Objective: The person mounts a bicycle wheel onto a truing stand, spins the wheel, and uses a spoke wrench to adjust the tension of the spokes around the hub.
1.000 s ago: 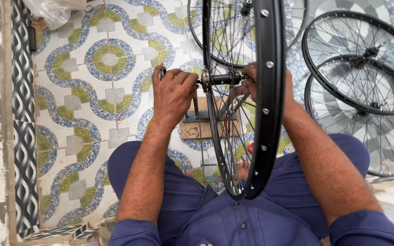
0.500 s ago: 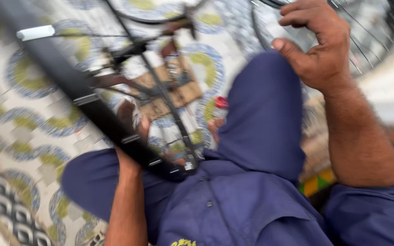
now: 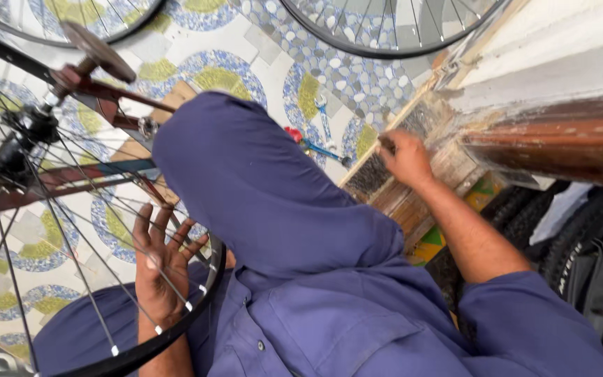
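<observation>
A black spoked bicycle wheel (image 3: 176, 328) sits in a rust-brown truing stand (image 3: 99, 91) over my lap at the left. My left hand (image 3: 158, 269) lies flat against the spokes just inside the rim, fingers spread, holding nothing. My right hand (image 3: 403, 157) has reached out to the right, fingers curled on the dark gritty edge of a wooden ledge (image 3: 385, 185); I cannot see anything gripped in it. My blue-trousered knee (image 3: 246, 174) rises between the two hands.
A blue spanner (image 3: 324, 122) and a red-handled tool (image 3: 294, 134) lie on the patterned tile floor (image 3: 232, 49) beyond my knee. More wheels (image 3: 385, 31) lean at the top. Black tyres (image 3: 560, 223) and a brown beam (image 3: 560, 143) are at the right.
My right hand left the wheel and swung out to the wooden ledge. My left hand let go of the hub axle and now rests open on the spokes. My view turned right.
</observation>
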